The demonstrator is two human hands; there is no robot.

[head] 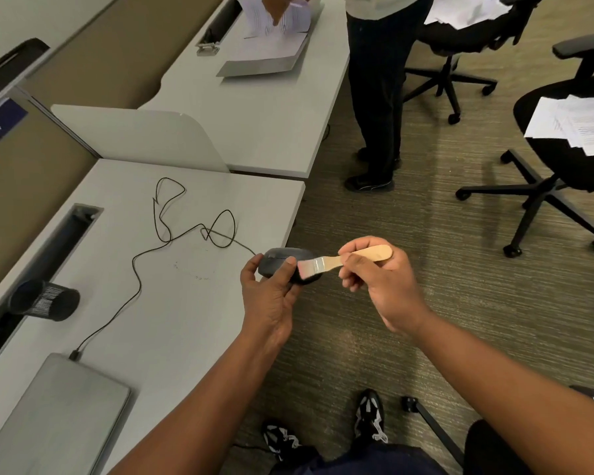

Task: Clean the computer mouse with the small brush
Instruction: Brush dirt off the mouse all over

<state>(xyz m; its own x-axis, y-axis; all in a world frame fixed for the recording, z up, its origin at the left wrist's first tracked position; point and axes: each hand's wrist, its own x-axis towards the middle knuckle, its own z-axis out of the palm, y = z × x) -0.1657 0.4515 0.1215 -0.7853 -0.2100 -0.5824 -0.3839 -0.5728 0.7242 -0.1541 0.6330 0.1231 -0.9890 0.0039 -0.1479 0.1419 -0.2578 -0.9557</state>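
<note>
While the left hand [270,296] grips the mouse [282,260] — thumb on its near side, fingers curled round the far end — the right hand [379,282] pinches the wooden handle of the brush [340,262] between thumb and fingertips. The bristles lie against the mouse's right end, just beside the left thumb. The mouse is lifted off the desk [172,313], held at its right edge and partly over the carpet [374,337]. Its black cable [141,269] trails left from the mouse in loose loops over the desktop and runs down to a plug at the closed laptop [59,416]. A dark mesh cup [45,299] lies on its side near the desk's cable slot. Beyond, a second person stands at the next desk with papers — office chairs [563,159] carry more sheets.
</note>
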